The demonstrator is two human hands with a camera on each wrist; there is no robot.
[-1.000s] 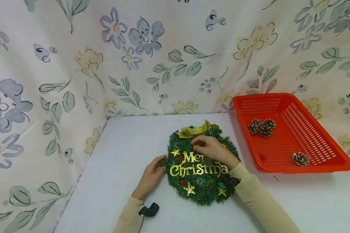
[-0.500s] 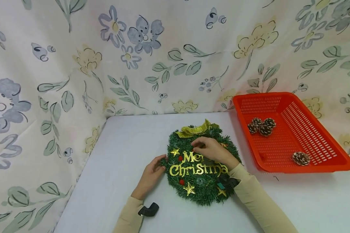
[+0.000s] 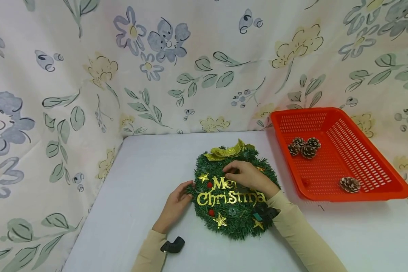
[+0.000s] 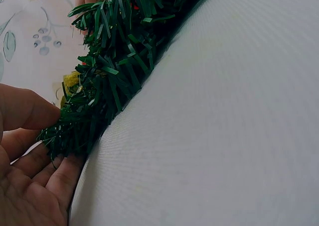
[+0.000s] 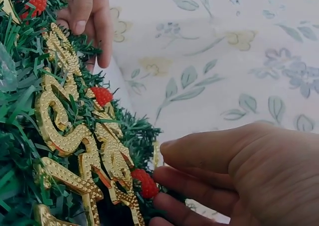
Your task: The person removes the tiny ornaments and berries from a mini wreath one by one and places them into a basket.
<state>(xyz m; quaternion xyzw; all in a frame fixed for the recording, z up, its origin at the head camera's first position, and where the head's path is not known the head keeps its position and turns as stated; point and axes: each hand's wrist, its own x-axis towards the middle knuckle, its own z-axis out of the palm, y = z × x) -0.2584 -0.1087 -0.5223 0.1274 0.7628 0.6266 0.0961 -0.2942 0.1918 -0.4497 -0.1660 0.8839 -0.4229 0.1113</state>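
A round green tinsel wreath [image 3: 236,230] lies on the white table, with gold "Merry Christmas" lettering [image 3: 231,198], gold stars and red berries on it. My left hand [image 3: 176,206] grips the wreath's left edge, thumb above and fingers under the rim in the left wrist view. My right hand [image 3: 246,174] reaches over the upper middle, covering part of the lettering. In the right wrist view its fingertips are right at a red berry [image 5: 145,183], while the thumb [image 5: 189,149] stands apart above it. A yellow-gold ribbon bow [image 3: 226,152] sits at the wreath's top.
To the right stands a red perforated plastic basket [image 3: 343,151]. Several pinecones [image 3: 308,151] cluster at its left side, and a single pinecone [image 3: 350,184] lies near its front. Behind the table hangs a floral cloth [image 3: 197,45], which also runs along the left.
The red berry by my right fingertips, partly visible in the head view before, is now hidden behind them. Both hands stay in almost the same place, and the head view shifts very slightly.
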